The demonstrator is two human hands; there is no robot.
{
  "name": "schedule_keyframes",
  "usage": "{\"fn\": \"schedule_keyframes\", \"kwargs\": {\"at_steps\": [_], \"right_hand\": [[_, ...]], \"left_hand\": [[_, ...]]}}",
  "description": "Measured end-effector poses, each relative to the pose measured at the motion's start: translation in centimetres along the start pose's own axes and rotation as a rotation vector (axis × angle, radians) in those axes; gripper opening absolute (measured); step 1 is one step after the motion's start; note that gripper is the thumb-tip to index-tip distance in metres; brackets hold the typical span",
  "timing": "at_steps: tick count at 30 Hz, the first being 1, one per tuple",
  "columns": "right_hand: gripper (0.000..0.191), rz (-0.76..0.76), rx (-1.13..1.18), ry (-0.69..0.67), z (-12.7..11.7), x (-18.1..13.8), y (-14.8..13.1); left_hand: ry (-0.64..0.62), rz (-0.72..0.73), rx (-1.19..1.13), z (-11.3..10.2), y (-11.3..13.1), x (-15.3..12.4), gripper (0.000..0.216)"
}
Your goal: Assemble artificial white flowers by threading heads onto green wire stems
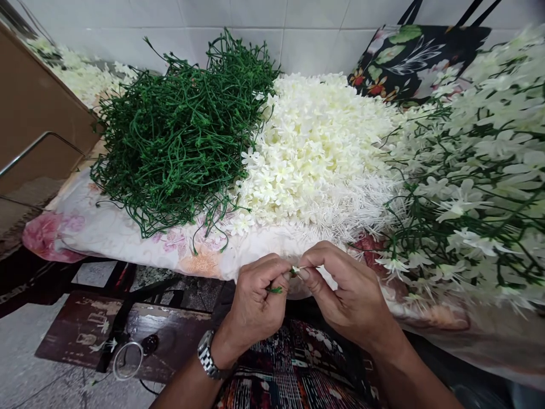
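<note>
Curling inward at about 6 o'clock of the view, the left hand (255, 298) has its fingers folded into a loose fist, a metal wristwatch (207, 355) on the wrist below it. It pinches a thin green stem (275, 289), which shows as a short bit between the folded fingers and runs up to the thumb tip. The right hand (351, 292) comes in from 4 o'clock, wrist bent, thumb and forefinger pressed together on a small white blossom (297, 269). That blossom sits right where the two sets of fingertips meet, at the stem's upper end, touching both hands. Beyond the hands, on a flowered cloth (106, 233), a heap of green stems (183, 130) lies at 11 o'clock, a heap of loose white blossoms (319, 147) at 12, and finished flower sprays (472, 187) at 2 o'clock.
</note>
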State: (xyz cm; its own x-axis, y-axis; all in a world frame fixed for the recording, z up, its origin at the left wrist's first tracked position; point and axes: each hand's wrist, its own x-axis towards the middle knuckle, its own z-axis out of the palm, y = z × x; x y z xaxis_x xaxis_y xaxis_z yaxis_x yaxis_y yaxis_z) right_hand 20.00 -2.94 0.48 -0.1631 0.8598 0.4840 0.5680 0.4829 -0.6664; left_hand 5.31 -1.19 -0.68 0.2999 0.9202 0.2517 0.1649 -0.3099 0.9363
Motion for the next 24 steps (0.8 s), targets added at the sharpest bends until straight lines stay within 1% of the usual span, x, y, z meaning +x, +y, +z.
{"fn": "schedule_keyframes", "kwargs": {"at_steps": [4,12,16,17,19,21,22,24], "right_hand": [[0.012,0.003,0.009,0.027,0.5,0.1,0.1],[0.011,-0.019,-0.005,0.048,1.0,0.1,0.2],[0.006,0.018,0.037,0.0,0.1,-0.1,0.1],[0.008,0.025,0.041,-0.012,-0.3,-0.2,0.0],[0.019,0.017,0.021,0.002,-1.1,-0.3,-0.2],[0.023,-0.019,-0.01,0.058,-1.5,-0.4,-0.5],[0.021,-0.04,-0.019,0.082,-1.6,-0.5,-0.6],[0.017,-0.073,-0.021,0.087,-1.5,-0.5,-0.7]], "left_hand": [[0.045,-0.031,-0.021,0.2,0.0,0.1,0.022],[0.044,-0.02,0.04,0.2,-0.2,0.2,0.026],[-0.029,-0.09,-0.043,-0.2,0.0,0.3,0.022],[-0.044,-0.114,-0.083,-0.3,0.0,0.3,0.022],[-0.047,-0.134,-0.144,-0.5,0.1,0.3,0.021],[-0.027,-0.111,-0.165,-0.7,0.0,0.2,0.02],[-0.021,-0.095,-0.162,-0.7,0.0,0.2,0.018],[-0.013,-0.052,-0.158,-0.6,-0.2,0.1,0.016]]}}
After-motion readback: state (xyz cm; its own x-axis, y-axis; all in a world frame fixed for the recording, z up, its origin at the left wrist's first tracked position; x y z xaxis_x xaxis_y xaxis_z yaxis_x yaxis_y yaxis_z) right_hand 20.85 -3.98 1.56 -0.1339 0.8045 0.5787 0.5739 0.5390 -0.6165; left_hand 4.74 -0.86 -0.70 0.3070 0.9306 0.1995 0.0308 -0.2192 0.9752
